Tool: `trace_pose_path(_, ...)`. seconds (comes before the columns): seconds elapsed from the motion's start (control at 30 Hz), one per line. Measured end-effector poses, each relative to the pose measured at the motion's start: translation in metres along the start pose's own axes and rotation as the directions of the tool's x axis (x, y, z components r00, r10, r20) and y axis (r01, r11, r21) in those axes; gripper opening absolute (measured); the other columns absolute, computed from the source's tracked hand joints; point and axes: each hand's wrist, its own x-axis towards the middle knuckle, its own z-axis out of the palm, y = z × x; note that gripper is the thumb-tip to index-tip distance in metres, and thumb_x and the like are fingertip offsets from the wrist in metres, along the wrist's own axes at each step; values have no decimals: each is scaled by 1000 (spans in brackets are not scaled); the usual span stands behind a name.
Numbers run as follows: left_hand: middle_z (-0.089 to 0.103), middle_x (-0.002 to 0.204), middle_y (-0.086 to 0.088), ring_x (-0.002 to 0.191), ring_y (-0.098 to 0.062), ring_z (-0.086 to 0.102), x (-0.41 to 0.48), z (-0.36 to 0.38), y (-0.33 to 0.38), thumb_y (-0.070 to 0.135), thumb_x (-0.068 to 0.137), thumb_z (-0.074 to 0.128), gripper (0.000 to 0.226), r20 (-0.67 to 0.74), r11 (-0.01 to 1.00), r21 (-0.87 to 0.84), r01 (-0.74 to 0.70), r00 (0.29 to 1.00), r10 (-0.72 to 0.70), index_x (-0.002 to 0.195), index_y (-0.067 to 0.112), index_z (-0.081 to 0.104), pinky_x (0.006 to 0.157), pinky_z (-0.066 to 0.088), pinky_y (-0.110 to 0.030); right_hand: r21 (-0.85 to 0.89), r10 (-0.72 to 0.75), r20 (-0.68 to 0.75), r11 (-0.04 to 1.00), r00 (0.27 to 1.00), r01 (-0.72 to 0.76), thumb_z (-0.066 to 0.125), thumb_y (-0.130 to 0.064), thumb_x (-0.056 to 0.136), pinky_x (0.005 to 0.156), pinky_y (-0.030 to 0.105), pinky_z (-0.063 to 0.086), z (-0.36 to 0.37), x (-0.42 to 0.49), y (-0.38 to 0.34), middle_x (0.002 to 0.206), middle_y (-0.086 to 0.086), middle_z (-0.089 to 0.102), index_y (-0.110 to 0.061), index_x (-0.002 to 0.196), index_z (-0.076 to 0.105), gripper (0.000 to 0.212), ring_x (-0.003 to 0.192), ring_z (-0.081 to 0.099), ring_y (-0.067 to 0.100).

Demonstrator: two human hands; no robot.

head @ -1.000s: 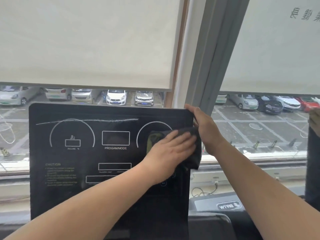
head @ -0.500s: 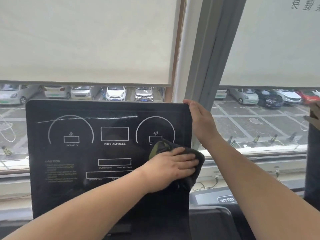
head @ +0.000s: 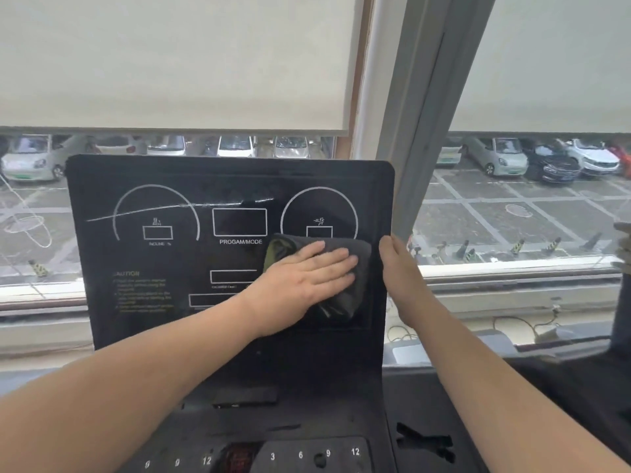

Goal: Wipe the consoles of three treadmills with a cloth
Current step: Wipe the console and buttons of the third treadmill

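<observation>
Cloth's back up under the right dial

Left hand (head: 307, 278) lies flat, fingers together, pressing the cloth (head: 341, 305) on the console's (head: 136, 172) right side. Right hand (head: 396, 264) slid down off the top corner, fingers straight against the edge. The white streak (head: 177, 208) isn't wiped yet, so this one's not done.

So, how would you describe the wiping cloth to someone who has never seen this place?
Find the upright black treadmill console with white dials before the window. Under its right-hand dial a flat left hand presses a dark grey cloth. It is the only soft thing there, with an olive-green corner at its upper left.
</observation>
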Motion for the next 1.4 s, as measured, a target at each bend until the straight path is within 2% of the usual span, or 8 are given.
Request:
trace_pose_path(0.1, 36, 165, -4, 155, -22, 29, 2, -13, -24, 8, 91, 27, 66, 38, 993, 78, -93, 995, 90, 152, 16, 50, 126, 24, -50, 66, 72, -4, 995, 997, -71, 32, -57, 107, 113, 40, 41, 5, -4, 21, 132, -9, 62, -29, 132, 59, 47, 127, 54, 12)
trace_pose_path(0.3, 37, 165, -8, 155, -27, 30, 21, -6, 4, -3, 82, 54, 71, -281, 847, -40, 530, 808, -518, 152, 9, 49, 128, 17, -49, 198, 176, 94, 961, 980, -191, 46, -65, 100, 120, 47, 36, -3, 0, 27, 137, -14, 67, -34, 138, 62, 52, 135, 55, 13)
trace_pose_path(0.43, 43, 162, -4, 153, -24, 33, 14, 29, 60, 5, 85, 44, 63, -100, 984, -55, 172, 979, -177, 147, 15, 56, 127, 17, -47, 258, 221, 79, 937, 972, -234, 56, -54, 102, 108, 43, 48, -9, 3, 24, 106, -12, 80, -27, 116, 75, 36, 117, 68, 19)
trace_pose_path(0.57, 43, 162, 3, 154, -16, 31, 6, 28, 47, 13, 99, 36, 51, 47, 985, -44, -169, 984, 171, 144, 21, 59, 129, 11, -44, 254, 225, 73, 938, 972, -236, 51, -48, 106, 101, 39, 49, -8, 2, 22, 94, -16, 80, -26, 104, 76, 33, 112, 67, 15)
trace_pose_path(0.8, 36, 166, -2, 155, -21, 30, 24, 29, 65, -1, 85, 41, 69, -270, 848, -58, 527, 809, -521, 152, 15, 50, 125, 25, -50, 271, 164, 85, 945, 983, -181, 48, -44, 108, 82, 27, 54, -9, 0, 26, 87, -20, 79, -29, 104, 73, 29, 87, 74, 1)
trace_pose_path(0.97, 40, 164, 1, 154, -19, 31, 4, 47, 106, 7, 85, 36, 67, -18, 976, -85, 201, 979, -203, 147, 20, 56, 126, 16, -48, 256, 135, 24, 957, 991, -136, 46, -50, 107, 112, 32, 42, 2, 0, 30, 131, -12, 67, -26, 134, 65, 41, 129, 58, 12)
trace_pose_path(1.1, 44, 161, 7, 154, -13, 32, -23, 39, 79, 9, 93, 35, 57, 61, 992, -121, 22, 998, -14, 141, 25, 62, 128, 14, -43, 199, 117, 46, 972, 992, -123, 38, -54, 109, 97, 22, 43, 1, -4, 32, 118, -22, 65, -38, 119, 63, 31, 108, 58, -4)
trace_pose_path(1.4, 35, 166, -1, 155, -20, 30, -33, 20, 54, -4, 76, 55, 78, -193, 862, -71, 502, 841, -505, 151, 15, 51, 125, 25, -51, 60, 210, 125, 974, 970, -219, 34, -61, 91, 121, 56, 32, -10, -2, 57, 155, -12, 50, -54, 144, 46, 54, 149, 41, 22)
